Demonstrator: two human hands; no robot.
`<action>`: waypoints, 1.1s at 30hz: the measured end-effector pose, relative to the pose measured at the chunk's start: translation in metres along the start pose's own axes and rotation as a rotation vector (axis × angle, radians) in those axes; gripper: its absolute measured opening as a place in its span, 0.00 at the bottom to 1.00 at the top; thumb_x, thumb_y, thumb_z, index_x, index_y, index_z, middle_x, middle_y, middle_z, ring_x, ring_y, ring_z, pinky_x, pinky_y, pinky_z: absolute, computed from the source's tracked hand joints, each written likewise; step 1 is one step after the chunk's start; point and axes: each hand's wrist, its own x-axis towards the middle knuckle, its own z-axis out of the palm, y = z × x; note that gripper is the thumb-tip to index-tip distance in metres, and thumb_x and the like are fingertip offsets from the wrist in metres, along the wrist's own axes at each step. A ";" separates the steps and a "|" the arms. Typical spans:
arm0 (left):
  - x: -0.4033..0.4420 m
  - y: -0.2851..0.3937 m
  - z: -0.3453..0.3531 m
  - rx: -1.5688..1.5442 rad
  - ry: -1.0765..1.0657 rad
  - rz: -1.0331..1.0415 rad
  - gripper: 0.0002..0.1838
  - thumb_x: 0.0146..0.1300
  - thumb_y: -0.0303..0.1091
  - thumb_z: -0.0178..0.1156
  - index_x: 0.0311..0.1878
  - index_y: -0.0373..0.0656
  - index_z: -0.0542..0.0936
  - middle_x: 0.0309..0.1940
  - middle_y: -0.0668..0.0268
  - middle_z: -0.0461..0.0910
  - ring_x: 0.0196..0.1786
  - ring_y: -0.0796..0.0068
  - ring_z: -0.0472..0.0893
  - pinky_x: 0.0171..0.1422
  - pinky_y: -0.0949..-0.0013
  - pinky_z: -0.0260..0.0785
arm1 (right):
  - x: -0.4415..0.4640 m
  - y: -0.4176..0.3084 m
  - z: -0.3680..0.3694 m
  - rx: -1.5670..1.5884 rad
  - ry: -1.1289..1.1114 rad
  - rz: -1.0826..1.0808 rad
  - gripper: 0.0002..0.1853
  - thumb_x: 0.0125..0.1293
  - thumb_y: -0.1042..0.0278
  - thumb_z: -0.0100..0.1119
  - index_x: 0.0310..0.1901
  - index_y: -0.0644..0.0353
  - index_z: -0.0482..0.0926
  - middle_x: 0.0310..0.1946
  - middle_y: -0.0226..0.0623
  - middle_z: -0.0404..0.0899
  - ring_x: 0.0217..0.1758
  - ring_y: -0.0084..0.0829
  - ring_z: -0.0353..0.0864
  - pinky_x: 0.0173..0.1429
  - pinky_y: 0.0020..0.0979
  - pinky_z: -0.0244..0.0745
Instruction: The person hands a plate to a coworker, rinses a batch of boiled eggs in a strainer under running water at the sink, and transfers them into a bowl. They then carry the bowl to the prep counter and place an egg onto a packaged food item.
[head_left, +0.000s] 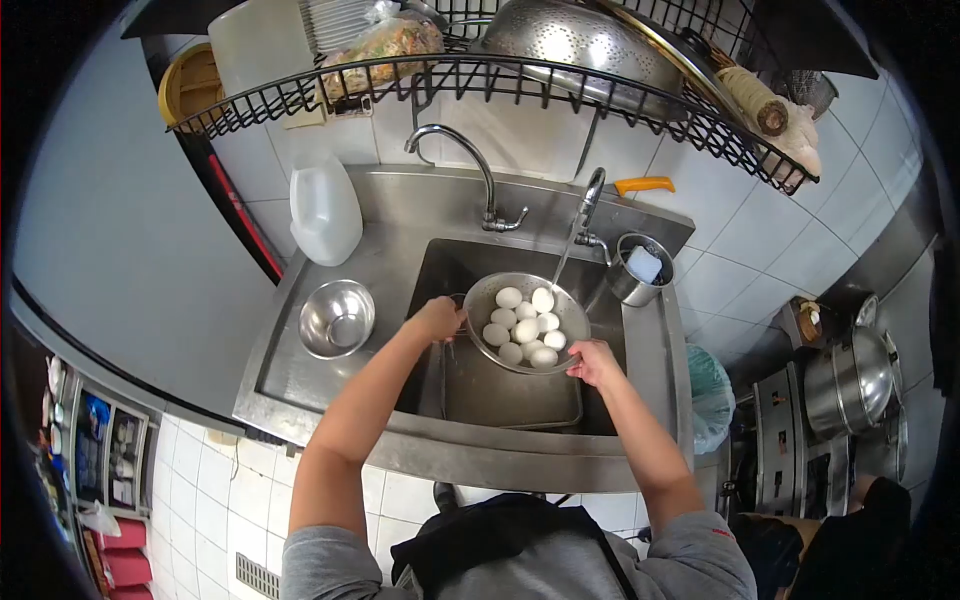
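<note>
A round metal bowl [574, 316] full of white eggs [526, 329] is held over the sink [432, 275]. My left hand [437, 318] grips its left rim, and my right hand [595, 362] is closed on the lower right edge. From the right-hand faucet [590, 205] a thin stream of water runs down to the eggs near the back rim. Beneath the bowl, a rectangular metal pan [512, 405] sits in the basin, partly covered from sight.
On the left drainboard stand a small steel bowl [337, 318] and a white plastic jug [325, 210]. A second faucet [488, 190] arches behind the basin. At right is a metal container [636, 285] with a sponge [643, 264]. A black wire rack [500, 75] overhangs the back.
</note>
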 end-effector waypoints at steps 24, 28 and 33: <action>-0.128 -0.058 -0.017 -0.718 -0.112 0.168 0.17 0.65 0.35 0.51 0.51 0.31 0.73 0.34 0.61 0.78 0.35 0.75 0.78 0.42 0.73 0.71 | 0.023 0.028 -0.012 0.135 0.248 0.006 0.05 0.49 0.77 0.54 0.29 0.67 0.71 0.20 0.42 0.71 0.18 0.38 0.74 0.23 0.39 0.76; -0.124 -0.057 -0.013 -0.661 -0.108 0.144 0.18 0.65 0.35 0.50 0.53 0.33 0.72 0.36 0.62 0.78 0.36 0.76 0.78 0.41 0.75 0.70 | 0.019 0.011 -0.018 0.097 0.312 0.009 0.06 0.49 0.77 0.54 0.29 0.67 0.71 0.21 0.43 0.72 0.19 0.39 0.75 0.24 0.39 0.76; -0.114 -0.044 -0.001 -0.636 -0.095 0.174 0.19 0.64 0.36 0.50 0.53 0.32 0.71 0.36 0.62 0.78 0.36 0.76 0.78 0.42 0.74 0.70 | 0.015 0.028 0.002 0.104 0.192 0.056 0.05 0.46 0.79 0.55 0.28 0.66 0.70 0.18 0.40 0.69 0.15 0.36 0.71 0.22 0.40 0.75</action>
